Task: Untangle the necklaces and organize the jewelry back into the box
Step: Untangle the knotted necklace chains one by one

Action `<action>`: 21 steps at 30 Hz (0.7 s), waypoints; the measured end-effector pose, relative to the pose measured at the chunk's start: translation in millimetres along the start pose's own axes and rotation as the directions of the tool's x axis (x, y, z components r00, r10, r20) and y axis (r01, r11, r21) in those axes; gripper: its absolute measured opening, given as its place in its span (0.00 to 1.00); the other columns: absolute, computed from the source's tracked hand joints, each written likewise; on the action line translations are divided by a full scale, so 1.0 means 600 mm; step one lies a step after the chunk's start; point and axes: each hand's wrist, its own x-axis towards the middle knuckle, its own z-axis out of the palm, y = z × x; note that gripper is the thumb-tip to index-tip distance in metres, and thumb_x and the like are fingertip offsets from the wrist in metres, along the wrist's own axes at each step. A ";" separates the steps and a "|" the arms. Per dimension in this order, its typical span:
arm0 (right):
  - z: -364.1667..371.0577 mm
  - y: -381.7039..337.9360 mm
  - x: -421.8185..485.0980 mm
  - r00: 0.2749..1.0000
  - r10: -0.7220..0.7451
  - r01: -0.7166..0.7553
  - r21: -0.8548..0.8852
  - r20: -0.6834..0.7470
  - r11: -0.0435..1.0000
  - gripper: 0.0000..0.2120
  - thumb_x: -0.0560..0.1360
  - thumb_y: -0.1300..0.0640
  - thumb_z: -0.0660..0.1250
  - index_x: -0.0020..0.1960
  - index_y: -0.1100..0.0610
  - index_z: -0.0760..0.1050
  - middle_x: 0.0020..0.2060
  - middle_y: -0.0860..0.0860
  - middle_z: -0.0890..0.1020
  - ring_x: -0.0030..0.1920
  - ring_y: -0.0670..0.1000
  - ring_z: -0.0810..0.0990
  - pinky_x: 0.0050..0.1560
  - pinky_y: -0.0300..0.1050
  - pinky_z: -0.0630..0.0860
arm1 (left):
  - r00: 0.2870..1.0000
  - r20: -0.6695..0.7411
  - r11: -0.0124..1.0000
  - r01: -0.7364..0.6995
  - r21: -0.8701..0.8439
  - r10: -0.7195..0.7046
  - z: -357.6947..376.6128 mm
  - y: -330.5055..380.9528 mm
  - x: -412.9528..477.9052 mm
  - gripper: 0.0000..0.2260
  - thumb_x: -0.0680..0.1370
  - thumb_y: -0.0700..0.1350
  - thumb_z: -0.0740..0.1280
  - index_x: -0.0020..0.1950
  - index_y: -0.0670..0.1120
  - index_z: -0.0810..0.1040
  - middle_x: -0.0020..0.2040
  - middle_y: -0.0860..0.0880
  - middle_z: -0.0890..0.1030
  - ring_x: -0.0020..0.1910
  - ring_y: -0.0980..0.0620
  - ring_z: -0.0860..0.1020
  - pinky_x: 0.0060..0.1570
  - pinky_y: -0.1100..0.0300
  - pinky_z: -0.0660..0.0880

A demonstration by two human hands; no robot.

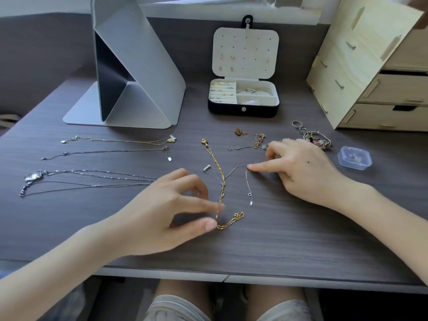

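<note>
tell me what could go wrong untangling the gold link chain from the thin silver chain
The left hand pinches the gold link chain, tangled with the thin silver chain that the right hand pins; a hard pull may tighten the knot or snap the silver one. The loose silver clasp end could snag in the gold links.

A home desk: dark wood-grain tabletop [266, 239], plywood drawer organizer [370, 72], folded grey stand [139, 72] and an open jewelry box [243, 96].
</note>
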 end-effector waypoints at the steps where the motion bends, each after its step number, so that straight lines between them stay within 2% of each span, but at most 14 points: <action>1: -0.003 0.000 -0.001 1.000 0.008 -0.008 0.031 -0.008 0.999 0.27 0.66 0.62 0.49 0.48 0.46 0.83 0.34 0.50 0.76 0.31 0.56 0.74 0.32 0.43 0.65 | 0.997 -0.051 0.999 0.050 0.010 -0.050 0.001 -0.003 0.003 0.14 0.78 0.57 0.60 0.55 0.54 0.82 0.46 0.54 0.76 0.44 0.53 0.73 0.47 0.62 0.70; 4: -0.010 -0.011 0.005 0.998 0.050 -0.046 0.102 -0.027 0.994 0.18 0.67 0.63 0.58 0.45 0.48 0.83 0.37 0.49 0.79 0.34 0.54 0.76 0.35 0.43 0.66 | 0.961 -0.181 0.971 0.226 0.080 -0.209 0.003 -0.016 0.021 0.14 0.75 0.54 0.60 0.52 0.51 0.82 0.43 0.52 0.76 0.41 0.49 0.74 0.44 0.62 0.68; 7: -0.007 -0.036 0.022 0.995 0.098 -0.094 0.198 -0.012 0.976 0.07 0.68 0.55 0.67 0.44 0.49 0.82 0.38 0.47 0.79 0.37 0.53 0.77 0.37 0.45 0.70 | 0.931 -0.214 0.935 0.329 0.134 -0.297 0.009 -0.027 0.047 0.12 0.74 0.51 0.63 0.52 0.48 0.82 0.43 0.49 0.76 0.43 0.45 0.75 0.43 0.60 0.68; 10: -0.005 -0.052 0.040 0.987 0.159 -0.158 0.237 0.012 0.959 0.07 0.69 0.50 0.69 0.44 0.50 0.82 0.39 0.47 0.79 0.39 0.52 0.76 0.40 0.43 0.66 | 0.937 -0.188 0.932 0.326 0.162 -0.295 0.016 -0.031 0.068 0.08 0.72 0.45 0.68 0.50 0.47 0.82 0.44 0.47 0.77 0.43 0.42 0.75 0.44 0.56 0.70; 14: 0.000 -0.053 0.055 0.969 0.203 -0.231 0.218 0.142 0.948 0.07 0.72 0.49 0.70 0.48 0.49 0.80 0.42 0.46 0.76 0.43 0.47 0.70 0.42 0.41 0.59 | 0.949 -0.115 0.939 0.310 0.148 -0.295 0.017 -0.038 0.081 0.03 0.74 0.41 0.69 0.47 0.45 0.79 0.45 0.47 0.73 0.45 0.43 0.72 0.44 0.57 0.65; 18: 0.006 -0.050 0.055 0.959 0.228 -0.270 0.294 0.171 0.917 0.04 0.72 0.50 0.70 0.45 0.48 0.79 0.39 0.43 0.75 0.42 0.46 0.70 0.41 0.42 0.64 | 0.963 -0.070 0.950 0.269 0.161 -0.261 0.018 -0.044 0.083 0.04 0.72 0.39 0.63 0.39 0.41 0.76 0.39 0.44 0.74 0.37 0.41 0.73 0.39 0.58 0.65; 21: 0.010 -0.048 0.050 0.957 0.242 -0.285 0.347 0.162 0.893 0.03 0.71 0.52 0.71 0.44 0.49 0.79 0.38 0.43 0.76 0.39 0.44 0.69 0.42 0.44 0.68 | 0.970 -0.066 0.960 0.243 0.142 -0.236 0.014 -0.039 0.081 0.04 0.74 0.37 0.61 0.40 0.42 0.73 0.38 0.45 0.74 0.36 0.42 0.72 0.38 0.58 0.63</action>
